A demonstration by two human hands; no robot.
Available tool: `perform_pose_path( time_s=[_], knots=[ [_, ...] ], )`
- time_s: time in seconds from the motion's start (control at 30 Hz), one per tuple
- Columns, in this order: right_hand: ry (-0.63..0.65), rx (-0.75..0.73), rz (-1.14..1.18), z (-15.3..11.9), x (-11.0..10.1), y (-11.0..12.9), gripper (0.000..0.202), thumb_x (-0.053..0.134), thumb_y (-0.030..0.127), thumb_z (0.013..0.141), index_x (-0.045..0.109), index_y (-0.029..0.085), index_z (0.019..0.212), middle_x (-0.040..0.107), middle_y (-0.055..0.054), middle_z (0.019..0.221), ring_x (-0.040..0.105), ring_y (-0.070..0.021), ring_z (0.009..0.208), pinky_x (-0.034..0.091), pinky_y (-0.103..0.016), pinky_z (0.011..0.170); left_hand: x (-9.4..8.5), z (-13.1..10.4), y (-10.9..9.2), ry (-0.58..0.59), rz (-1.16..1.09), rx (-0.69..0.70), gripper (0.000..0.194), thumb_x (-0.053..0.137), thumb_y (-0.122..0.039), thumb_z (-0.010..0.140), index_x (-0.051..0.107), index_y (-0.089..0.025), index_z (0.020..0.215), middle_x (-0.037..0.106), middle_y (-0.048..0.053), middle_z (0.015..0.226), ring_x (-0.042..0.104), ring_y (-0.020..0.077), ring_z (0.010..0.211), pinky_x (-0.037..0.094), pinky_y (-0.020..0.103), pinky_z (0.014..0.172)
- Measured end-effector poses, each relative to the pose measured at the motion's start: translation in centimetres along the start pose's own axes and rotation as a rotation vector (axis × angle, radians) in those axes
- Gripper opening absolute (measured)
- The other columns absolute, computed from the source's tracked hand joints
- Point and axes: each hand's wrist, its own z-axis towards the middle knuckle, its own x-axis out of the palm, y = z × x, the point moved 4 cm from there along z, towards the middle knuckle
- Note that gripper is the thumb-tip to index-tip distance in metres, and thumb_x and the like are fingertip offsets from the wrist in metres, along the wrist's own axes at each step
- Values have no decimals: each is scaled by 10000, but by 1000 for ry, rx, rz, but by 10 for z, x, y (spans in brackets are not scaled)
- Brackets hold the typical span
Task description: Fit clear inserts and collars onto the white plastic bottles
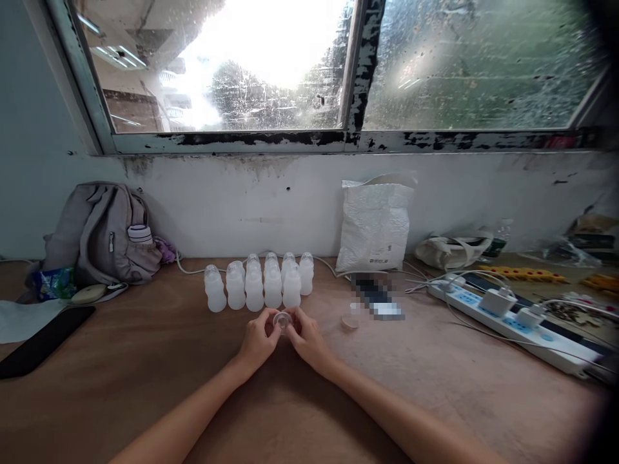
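Note:
Between my two hands, in front of the bottles, is a small clear plastic cap with round rings. My left hand (258, 339) pinches the clear cap (282, 320) from the left with thumb and fingertips. From the other side, my right hand (308, 340) grips its right edge the same way. Just behind stand several frosted white bottles (254, 288) with clear tops, close together and upright. To the right of my right hand, a clear, faintly pink round piece (350, 321) lies on the table.
A brown table (159, 386) runs along the wall below a window. At left are a grey backpack (104, 225) and a black flat case (46, 341). A white padded bag (373, 225) leans on the wall. To the right lies a power strip (512, 325) with chargers and cables.

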Motion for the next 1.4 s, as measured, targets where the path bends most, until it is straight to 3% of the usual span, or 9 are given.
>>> perform_pose_path(
  time_s=[0.23, 0.63, 0.9, 1.1, 1.4],
  knots=[
    [28, 0, -4, 0, -1, 2, 156, 411, 242, 819, 547, 165, 814, 573, -12, 682, 498, -118, 587, 374, -215, 559, 3, -2, 2, 43, -75, -21, 192, 395, -327, 831, 516, -183, 868, 617, 14, 740, 592, 138, 658, 450, 204, 552],
    [19, -8, -72, -1, -2, 2, 123, 444, 203, 786, 540, 164, 721, 553, 3, 598, 467, -108, 521, 351, -210, 521, 5, -4, 0, 80, -19, 30, 162, 401, -308, 825, 498, -183, 787, 572, -17, 614, 509, 89, 448, 388, 179, 448],
    [17, -4, -7, 1, 0, 0, 174, 423, 256, 819, 571, 166, 839, 601, -18, 697, 521, -117, 585, 393, -213, 555, 3, 0, 6, 41, -59, -59, 168, 418, -319, 813, 510, -188, 863, 611, -14, 638, 531, 95, 432, 406, 190, 458],
    [9, 3, -25, -1, -2, 3, 154, 430, 232, 808, 560, 163, 764, 584, -9, 670, 501, -113, 576, 385, -217, 557, 2, -2, -2, 62, -60, -19, 138, 413, -304, 812, 499, -198, 829, 601, -23, 637, 535, 93, 460, 394, 176, 441],
    [-3, -11, -38, 0, -2, 0, 118, 461, 191, 767, 557, 161, 705, 566, -7, 632, 468, -112, 553, 369, -217, 526, 3, -4, -1, 69, -50, -28, 133, 404, -294, 801, 493, -196, 795, 580, -51, 548, 463, 72, 320, 366, 180, 383]
  ],
)
